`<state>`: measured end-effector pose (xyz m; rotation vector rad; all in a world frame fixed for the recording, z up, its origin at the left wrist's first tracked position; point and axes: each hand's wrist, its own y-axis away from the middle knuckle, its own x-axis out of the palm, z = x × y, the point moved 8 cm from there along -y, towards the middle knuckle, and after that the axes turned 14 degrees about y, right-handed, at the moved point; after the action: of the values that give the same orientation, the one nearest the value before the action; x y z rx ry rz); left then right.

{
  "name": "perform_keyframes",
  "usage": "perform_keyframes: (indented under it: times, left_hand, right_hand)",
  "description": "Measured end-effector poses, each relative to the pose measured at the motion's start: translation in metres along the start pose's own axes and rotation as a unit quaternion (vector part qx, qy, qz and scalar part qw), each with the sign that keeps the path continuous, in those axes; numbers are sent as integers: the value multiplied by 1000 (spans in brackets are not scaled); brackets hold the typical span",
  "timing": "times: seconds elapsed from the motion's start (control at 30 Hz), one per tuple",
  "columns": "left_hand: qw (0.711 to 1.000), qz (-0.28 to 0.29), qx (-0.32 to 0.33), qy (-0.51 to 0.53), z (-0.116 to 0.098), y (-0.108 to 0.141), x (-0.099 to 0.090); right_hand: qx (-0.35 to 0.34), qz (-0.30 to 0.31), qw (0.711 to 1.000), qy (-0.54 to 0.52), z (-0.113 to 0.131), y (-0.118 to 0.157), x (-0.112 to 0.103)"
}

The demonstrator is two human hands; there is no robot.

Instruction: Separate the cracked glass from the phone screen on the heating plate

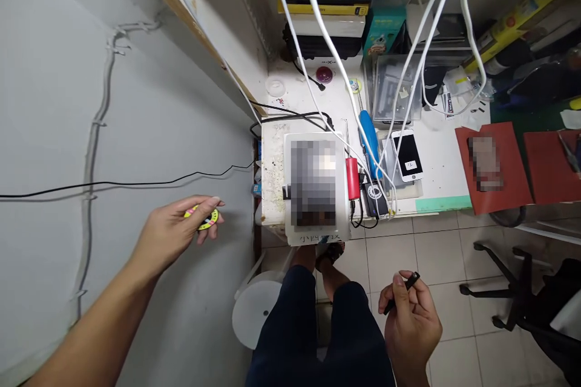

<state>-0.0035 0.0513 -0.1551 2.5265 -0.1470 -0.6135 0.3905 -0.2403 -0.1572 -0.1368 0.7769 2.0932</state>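
In front of the grey wall at the left, my left hand [181, 227] is closed on a small round yellow disc [207, 218] with pink and dark markings. The fingers hide part of it. Low on the right, above the tiled floor, my right hand [411, 314] pinches a short black stick [412, 280] between thumb and fingers. Neither hand touches the white bench [273, 190]. Between them, at the bench's front edge, stands a white-framed device [287, 151] with a blurred-out screen.
A red-handled tool [352, 179], a blue-handled screwdriver [370, 136] and a white phone [410, 154] lie on the bench. White cables [324, 24] hang across it. A red mat [512, 163] lies right, a round white stool [256, 314] stands below, and a black chair [517, 299] stands at right.
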Motion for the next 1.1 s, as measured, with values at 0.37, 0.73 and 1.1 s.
perform_keyframes:
  times: [0.37, 0.73, 1.1]
  left_hand:
    - [998, 53, 11, 25, -16, 1, 39]
    - [996, 58, -12, 71, -23, 12, 44]
    - [988, 109, -28, 110, -17, 30, 67]
  right_hand:
    - [32, -31, 998, 52, -26, 14, -49]
    - [-167, -39, 982, 83, 73, -123, -40]
    - [-204, -38, 973, 97, 112, -176, -47]
